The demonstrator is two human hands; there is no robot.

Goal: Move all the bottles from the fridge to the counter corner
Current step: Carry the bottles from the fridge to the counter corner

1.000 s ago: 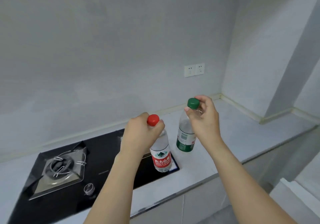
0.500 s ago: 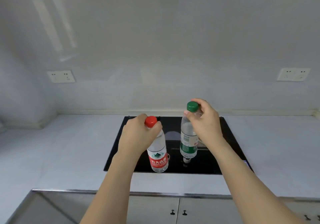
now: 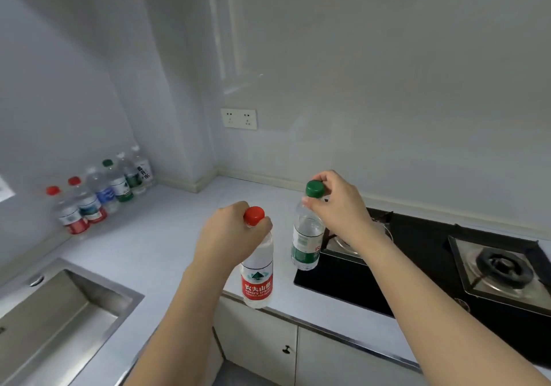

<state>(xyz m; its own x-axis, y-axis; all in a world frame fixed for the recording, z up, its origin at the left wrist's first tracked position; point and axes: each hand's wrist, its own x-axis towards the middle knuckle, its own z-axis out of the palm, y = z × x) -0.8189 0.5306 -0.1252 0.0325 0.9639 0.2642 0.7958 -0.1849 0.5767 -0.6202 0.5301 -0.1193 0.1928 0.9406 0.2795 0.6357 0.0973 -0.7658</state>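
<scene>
Both hands (image 3: 229,230) (image 3: 337,203) grip bottles (image 3: 258,272) (image 3: 307,236) above counter (image 3: 167,236).

Left hand (image 3: 231,230) at frame centre, fingers curled round a neck; right hand (image 3: 338,203) just right, pinching a cap; forearms reaching up from below.

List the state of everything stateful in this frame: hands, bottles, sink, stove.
left hand: grips red-capped bottle at neck, in the air
right hand: pinches green-capped bottle by cap, in the air
bottle row: upright, capped, in counter corner
sink: no water visible
stove: no flame
</scene>
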